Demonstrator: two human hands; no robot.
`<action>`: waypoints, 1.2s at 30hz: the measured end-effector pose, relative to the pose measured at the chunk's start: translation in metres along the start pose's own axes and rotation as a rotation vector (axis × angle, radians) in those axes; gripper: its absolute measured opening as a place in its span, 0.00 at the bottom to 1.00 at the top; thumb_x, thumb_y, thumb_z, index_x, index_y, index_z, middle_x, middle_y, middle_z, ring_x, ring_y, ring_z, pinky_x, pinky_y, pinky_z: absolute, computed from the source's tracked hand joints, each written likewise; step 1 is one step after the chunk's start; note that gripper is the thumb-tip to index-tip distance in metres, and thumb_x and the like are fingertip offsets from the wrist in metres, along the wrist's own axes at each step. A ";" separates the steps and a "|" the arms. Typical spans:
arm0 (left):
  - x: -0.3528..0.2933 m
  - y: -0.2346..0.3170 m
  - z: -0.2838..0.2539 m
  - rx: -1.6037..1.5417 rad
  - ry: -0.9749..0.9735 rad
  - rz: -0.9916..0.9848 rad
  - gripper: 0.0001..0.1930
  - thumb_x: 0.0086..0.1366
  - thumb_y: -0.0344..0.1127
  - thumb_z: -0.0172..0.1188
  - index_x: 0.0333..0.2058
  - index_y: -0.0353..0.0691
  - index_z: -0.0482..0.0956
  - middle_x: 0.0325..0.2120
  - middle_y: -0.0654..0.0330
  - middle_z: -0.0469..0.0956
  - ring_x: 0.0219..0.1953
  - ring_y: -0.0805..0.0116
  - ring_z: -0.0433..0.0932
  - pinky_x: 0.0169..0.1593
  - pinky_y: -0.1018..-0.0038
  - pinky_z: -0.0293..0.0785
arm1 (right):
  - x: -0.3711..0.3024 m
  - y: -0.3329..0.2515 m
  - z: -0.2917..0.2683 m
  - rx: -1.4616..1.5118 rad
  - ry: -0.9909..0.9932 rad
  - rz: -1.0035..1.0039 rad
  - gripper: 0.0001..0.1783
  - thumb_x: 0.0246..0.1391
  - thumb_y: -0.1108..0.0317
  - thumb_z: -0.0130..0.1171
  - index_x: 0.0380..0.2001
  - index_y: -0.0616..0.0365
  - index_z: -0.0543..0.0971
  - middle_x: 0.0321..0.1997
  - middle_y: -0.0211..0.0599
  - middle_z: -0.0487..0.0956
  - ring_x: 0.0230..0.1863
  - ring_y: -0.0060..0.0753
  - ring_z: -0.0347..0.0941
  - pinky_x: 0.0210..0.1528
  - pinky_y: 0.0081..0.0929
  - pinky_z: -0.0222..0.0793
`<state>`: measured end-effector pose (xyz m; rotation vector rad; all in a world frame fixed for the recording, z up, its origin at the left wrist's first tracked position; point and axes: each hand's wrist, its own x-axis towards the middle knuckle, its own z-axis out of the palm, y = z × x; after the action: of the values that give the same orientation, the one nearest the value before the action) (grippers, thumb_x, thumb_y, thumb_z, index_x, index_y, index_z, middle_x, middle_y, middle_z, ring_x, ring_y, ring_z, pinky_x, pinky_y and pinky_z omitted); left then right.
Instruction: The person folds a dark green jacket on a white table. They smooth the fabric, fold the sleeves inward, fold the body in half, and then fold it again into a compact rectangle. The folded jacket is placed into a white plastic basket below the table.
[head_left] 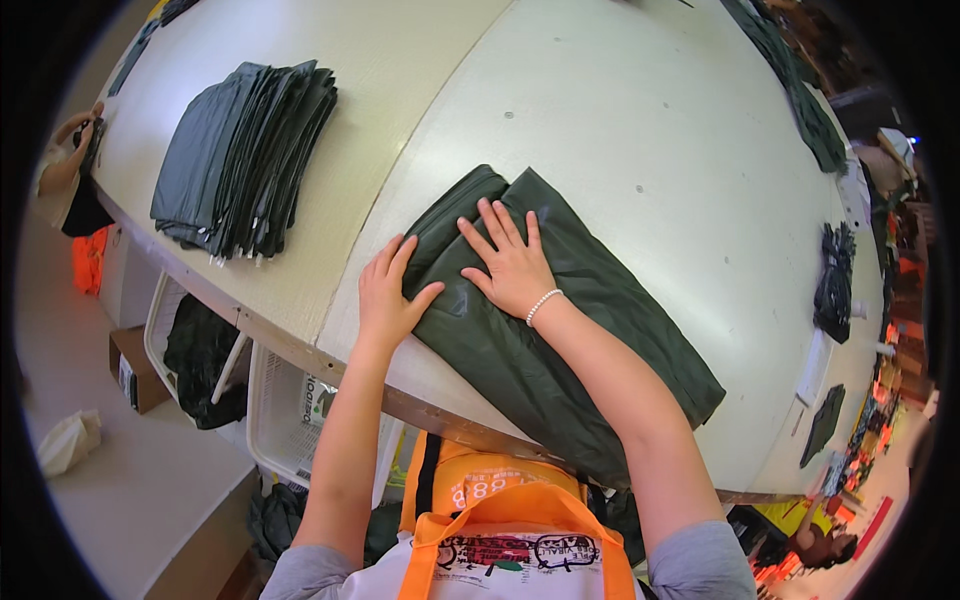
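A dark green sheet of thin, shiny fabric, folded into a long shape, lies slanting across the table in front of me. Its far end has two layers side by side, and its near end hangs over the table's edge. My left hand rests at the fabric's left edge, fingers stretched and thumb apart. Flat on top, near the far end, lies my right hand with its fingers spread and a white bead bracelet at the wrist. Neither hand grips anything. What the fabric piece is, I cannot tell.
A stack of folded dark green pieces lies at the left on the pale table. White baskets stand under its edge. More dark fabric lies at the far right, near a dark bundle. Other people are at both sides.
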<state>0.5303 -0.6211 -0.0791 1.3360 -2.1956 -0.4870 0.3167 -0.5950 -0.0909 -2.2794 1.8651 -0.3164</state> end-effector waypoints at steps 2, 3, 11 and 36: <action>-0.015 0.002 0.014 -0.037 -0.069 -0.042 0.32 0.51 0.39 0.68 0.55 0.41 0.68 0.53 0.51 0.68 0.52 0.49 0.67 0.54 0.60 0.63 | -0.009 0.002 -0.003 0.103 -0.006 0.042 0.39 0.54 0.45 0.52 0.66 0.45 0.55 0.72 0.41 0.45 0.73 0.44 0.38 0.68 0.56 0.34; -0.032 0.005 0.016 -0.056 -0.085 -0.061 0.32 0.50 0.39 0.68 0.55 0.41 0.69 0.53 0.51 0.68 0.52 0.49 0.67 0.54 0.60 0.63 | -0.017 0.001 -0.002 0.164 -0.001 0.076 0.40 0.54 0.45 0.53 0.66 0.47 0.54 0.72 0.43 0.44 0.73 0.44 0.38 0.68 0.55 0.34; -0.095 0.017 0.005 -0.027 -0.075 -0.166 0.33 0.51 0.36 0.68 0.56 0.40 0.66 0.54 0.50 0.67 0.54 0.49 0.66 0.57 0.60 0.60 | -0.025 -0.019 -0.017 0.303 0.364 0.085 0.24 0.52 0.62 0.56 0.53 0.57 0.71 0.58 0.48 0.67 0.60 0.49 0.61 0.63 0.46 0.52; -0.036 0.077 0.064 0.231 -0.539 0.233 0.39 0.58 0.54 0.55 0.62 0.36 0.57 0.65 0.47 0.50 0.68 0.43 0.42 0.66 0.49 0.37 | 0.000 0.015 0.007 0.102 0.012 0.225 0.35 0.57 0.46 0.48 0.62 0.56 0.62 0.68 0.36 0.57 0.71 0.34 0.46 0.69 0.47 0.38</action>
<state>0.4513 -0.5520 -0.0973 1.1263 -2.8844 -0.5663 0.3042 -0.5982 -0.1019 -1.9828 2.0373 -0.3827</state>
